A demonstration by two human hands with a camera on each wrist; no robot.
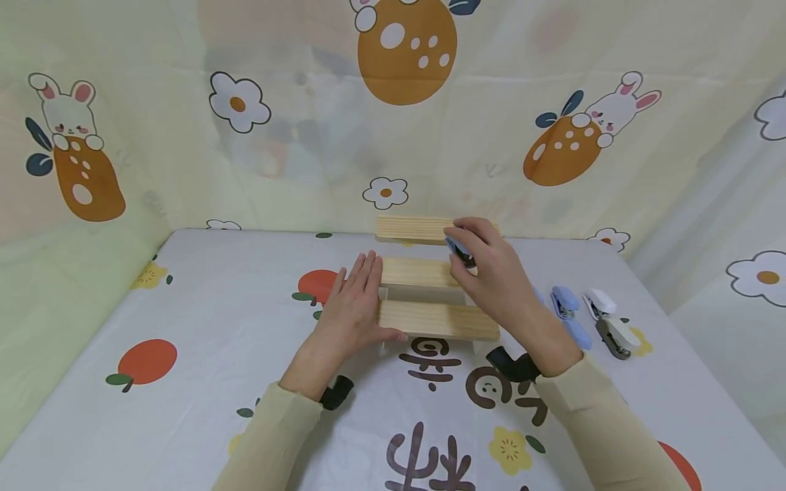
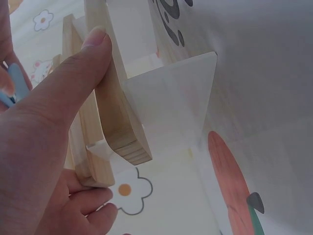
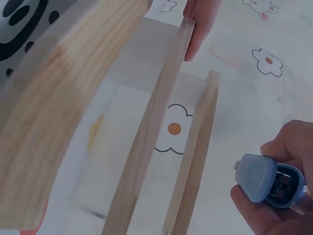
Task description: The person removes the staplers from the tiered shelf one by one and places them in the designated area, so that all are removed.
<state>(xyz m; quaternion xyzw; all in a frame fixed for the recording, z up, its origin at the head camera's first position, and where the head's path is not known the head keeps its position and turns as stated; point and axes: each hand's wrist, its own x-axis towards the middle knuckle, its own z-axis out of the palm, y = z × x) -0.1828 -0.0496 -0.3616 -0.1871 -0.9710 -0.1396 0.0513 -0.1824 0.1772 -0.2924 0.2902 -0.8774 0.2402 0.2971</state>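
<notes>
A three-step rack with pale wooden boards (image 1: 439, 320) and translucent side panels (image 2: 171, 93) stands on the table. My left hand (image 1: 353, 310) rests against the rack's left end, fingers straight beside the middle board, thumb (image 2: 98, 54) lying over the front board. Between thumb and fingers, my right hand (image 1: 500, 276) pinches a small light-blue stapler (image 3: 257, 177). In the head view this stapler appears over the gap between the middle board and the rear board (image 1: 408, 230). The right hand covers the right parts of the upper boards there.
Right of the rack lie several mini staplers, among them a blue one (image 1: 565, 300), a white one (image 1: 600, 302) and a white-and-grey one (image 1: 617, 337). A printed cloth (image 1: 202, 382) covers the table. Behind it hangs a patterned curtain (image 1: 307, 157).
</notes>
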